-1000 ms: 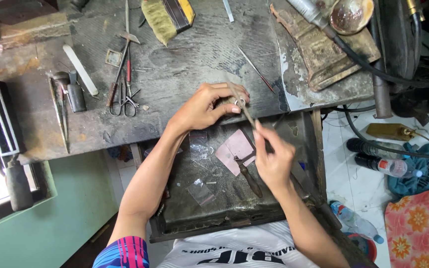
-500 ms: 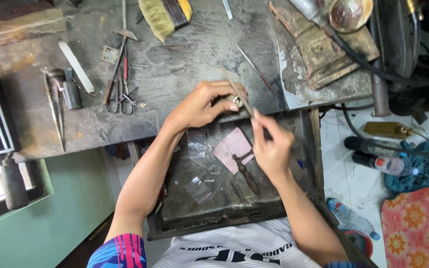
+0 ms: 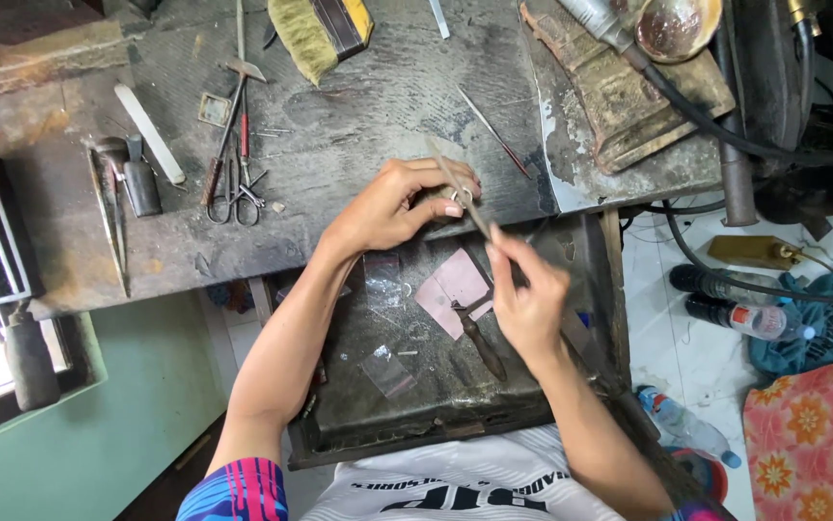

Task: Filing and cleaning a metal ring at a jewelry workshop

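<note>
Bench, filing in progress: left hand [image 3: 392,205] pinches a small ring [image 3: 454,196]; right hand [image 3: 529,294], drawn slightly nearer since, grips a slim file [image 3: 462,193] laid across it.

We see our left hand [image 3: 392,207] at the near edge of the workbench [image 3: 358,106], our right hand [image 3: 530,301] just right of it over the open drawer [image 3: 436,405]. A sheet of paper [image 3: 450,289] lies in the drawer between them. Scissors [image 3: 235,193] lie left on the bench, a brush [image 3: 320,29] behind.
</note>
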